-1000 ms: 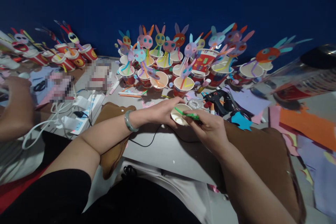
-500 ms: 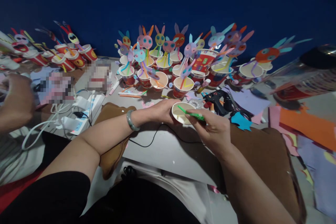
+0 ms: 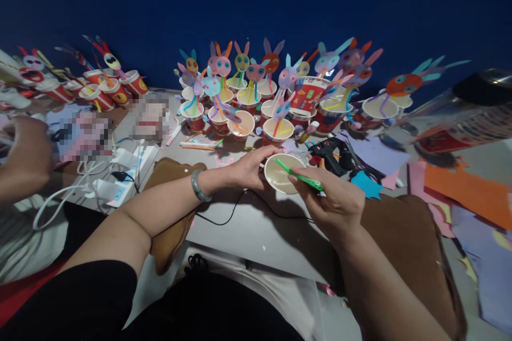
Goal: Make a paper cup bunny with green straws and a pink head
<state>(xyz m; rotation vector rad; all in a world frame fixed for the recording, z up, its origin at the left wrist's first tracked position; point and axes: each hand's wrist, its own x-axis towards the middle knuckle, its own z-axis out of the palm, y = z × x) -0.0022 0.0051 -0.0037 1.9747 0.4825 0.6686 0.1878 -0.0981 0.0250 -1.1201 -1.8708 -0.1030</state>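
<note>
A paper cup (image 3: 279, 183) with a pale inside is tilted toward me over the near part of the table. My left hand (image 3: 253, 168) grips it from the left side, thumb and fingers around its wall. In my right hand (image 3: 336, 198) is a slim green pen-like tool (image 3: 307, 178), pinched between thumb and fingers. Its thin end lies over the cup's mouth; whether that tip touches the inside I cannot tell. The outer wall of the cup is mostly hidden by its rim and my hands.
Behind stand several red cups (image 3: 276, 140) with paper rabbit heads on bent strips. A black glue gun (image 3: 330, 153) and coloured paper (image 3: 472, 192) lie to the right. A black cord (image 3: 224, 223) crosses the table (image 3: 256, 245). Another person's hand (image 3: 28, 157) is at left.
The cup and both hands have shifted slightly to the right. The cup's mouth faces me more, and the green tool now slants further down to the right.
</note>
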